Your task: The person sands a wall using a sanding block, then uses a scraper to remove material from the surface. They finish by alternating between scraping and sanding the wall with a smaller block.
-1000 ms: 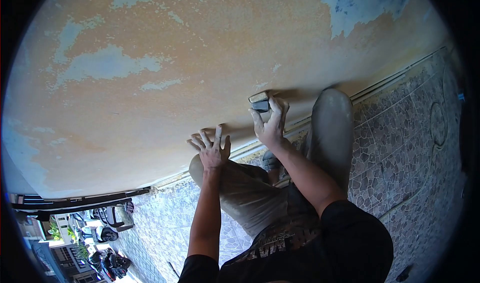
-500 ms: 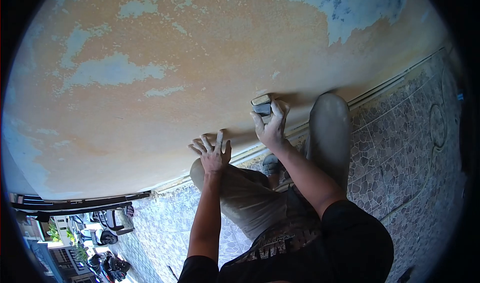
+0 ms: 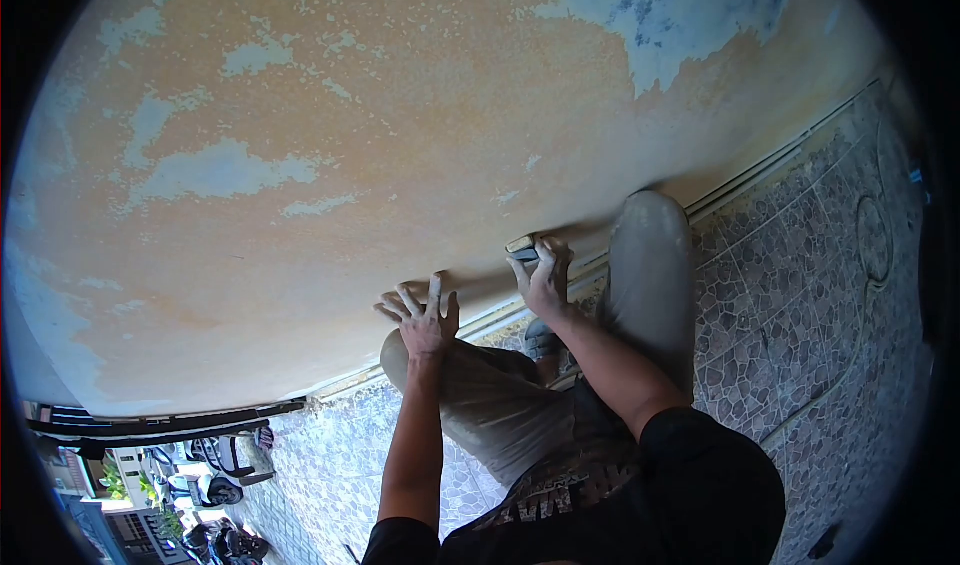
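Dusty fingers of my right hand (image 3: 545, 283) are closed round a small sanding block (image 3: 520, 245), tan on one face and dark grey below. It is pressed against the wall (image 3: 400, 145) low down, close to the base. The wall has worn beige paint with pale, ragged patches. My left hand (image 3: 427, 327) lies on the same wall to the left, fingers spread and holding nothing. Part of the block is hidden by my right fingers.
My bent knee (image 3: 652, 230) rests close to the wall, right of the block. Stone-patterned floor tiles (image 3: 760, 305) run along the wall base. A hose or cable (image 3: 850, 365) lies on the floor at right. Parked motorbikes (image 3: 215, 490) stand at the lower left.
My right hand has moved the sanding block down the wall towards its base. My left hand stays spread in nearly the same place. The view has shifted slightly.
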`<state>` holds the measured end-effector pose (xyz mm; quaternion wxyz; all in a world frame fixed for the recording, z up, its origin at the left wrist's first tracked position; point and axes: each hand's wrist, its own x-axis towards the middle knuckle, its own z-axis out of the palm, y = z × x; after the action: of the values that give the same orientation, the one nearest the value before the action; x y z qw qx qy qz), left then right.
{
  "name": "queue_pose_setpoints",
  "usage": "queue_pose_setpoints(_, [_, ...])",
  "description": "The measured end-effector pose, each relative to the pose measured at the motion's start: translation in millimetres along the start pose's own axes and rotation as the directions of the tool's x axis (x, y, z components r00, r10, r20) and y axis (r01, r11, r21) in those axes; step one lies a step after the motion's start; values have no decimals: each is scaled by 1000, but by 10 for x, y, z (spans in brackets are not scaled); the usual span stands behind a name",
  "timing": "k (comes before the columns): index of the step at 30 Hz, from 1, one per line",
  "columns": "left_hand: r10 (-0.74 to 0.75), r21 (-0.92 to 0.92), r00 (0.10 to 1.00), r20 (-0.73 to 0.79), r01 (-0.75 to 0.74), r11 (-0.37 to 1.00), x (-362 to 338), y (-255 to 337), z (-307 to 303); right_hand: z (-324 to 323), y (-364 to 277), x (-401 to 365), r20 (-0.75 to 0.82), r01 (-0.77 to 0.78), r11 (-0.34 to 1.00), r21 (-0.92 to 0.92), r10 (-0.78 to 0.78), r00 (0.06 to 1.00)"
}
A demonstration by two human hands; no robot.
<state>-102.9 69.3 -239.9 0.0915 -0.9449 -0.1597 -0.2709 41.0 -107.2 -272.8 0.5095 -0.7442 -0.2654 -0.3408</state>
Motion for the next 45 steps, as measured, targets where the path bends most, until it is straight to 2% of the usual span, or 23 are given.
queue_pose_setpoints(3, [-33, 4, 998, 57, 33, 999, 42, -10, -36, 15, -164, 162, 18, -63, 998, -1, 63, 998])
queue_pose_setpoints(5, [3, -29, 1000, -14, -3, 1000, -1, 20, -73, -110, -366, 641, -89, 37, 992, 123, -27, 996])
queue_pose_setpoints(8, [-37, 1, 998, 60, 37, 999, -19, 33, -116, -138, -327, 918, -154, 81, 986, 145, -59, 986])
queue_pose_setpoints(9, [-31, 9, 997, 67, 30, 1000, 14, 20, -80, -118, -261, 816, -162, 88, 986, 140, -64, 985])
queue_pose_setpoints(10, [9, -23, 1000, -27, -10, 1000, -12, -3, -8, -63, -105, 564, -111, 96, 993, 75, -87, 990])
queue_pose_setpoints(12, [21, -10, 1000, 3, -21, 1000, -2, -26, 42, -102, 27, 228, 49, 74, 996, -45, -72, 996])
queue_pose_setpoints(15, [27, 26, 998, 61, -29, 999, -4, -65, 31, 3, -110, 122, 0, -96, 995, 30, 96, 995])
queue_pose_setpoints(16, [41, 20, 998, 52, -42, 999, -4, -66, 14, -16, -234, 351, -61, -73, 987, 143, 82, 995])
queue_pose_setpoints(19, [25, 44, 997, 79, -28, 999, -63, -19, -77, -164, -449, 938, -144, 15, 984, 178, 11, 989])
queue_pose_setpoints(21, [6, 76, 990, 140, -17, 997, -28, -24, -40, -127, -329, 855, -155, 48, 989, 141, -26, 988])
queue_pose_setpoints(23, [19, 62, 993, 113, -27, 998, -26, -23, 20, -22, -40, 406, -82, 73, 997, 23, -71, 994])
queue_pose_setpoints(24, [19, 51, 995, 95, -24, 998, -25, -24, 38, -65, 69, 175, 34, 105, 993, -48, -103, 994])
queue_pose_setpoints(25, [16, 44, 996, 86, -20, 999, -28, -27, 22, -92, 19, 134, 26, 102, 993, -50, -101, 995])
queue_pose_setpoints(27, [24, 49, 996, 86, -28, 998, -1, -42, 14, -41, -105, 91, 36, -85, 996, -3, 85, 996])
queue_pose_setpoints(29, [75, 49, 997, 28, -77, 996, -26, -30, -20, -50, -311, 505, -4, -72, 993, 93, 73, 997])
queue_pose_setpoints(32, [16, 38, 994, 104, -20, 999, -66, 8, -75, -172, -453, 1012, -152, 53, 993, 105, -37, 988])
queue_pose_setpoints(35, [0, 32, 989, 149, -5, 999, -20, 48, -59, 5, -109, 513, -131, 81, 995, 58, -73, 989])
queue_pose_setpoints(36, [-9, 11, 990, 142, 8, 1000, -27, 48, -44, -65, -11, 350, -2, 149, 989, -15, -149, 989])
queue_pose_setpoints(37, [-20, -6, 990, 141, 21, 1000, 9, 49, -69, -66, -8, 249, -14, 149, 989, -19, -150, 989])
queue_pose_setpoints(39, [-22, 3, 995, 94, 22, 1000, 26, 72, -93, -11, -62, 53, 34, -49, 999, -12, 50, 998])
queue_pose_setpoints(41, [19, -27, 999, 26, -19, 999, 1, 61, -106, -38, -282, 381, 11, -61, 997, 41, 60, 998])
queue_pose_setpoints(43, [-35, -25, 994, 102, 38, 999, -21, 74, -177, -119, -445, 785, -110, 15, 991, 135, -1, 994])
queue_pose_setpoints(45, [-48, 31, 983, 179, 43, 999, 18, 87, -174, -95, -386, 848, -125, 42, 993, 111, -28, 992])
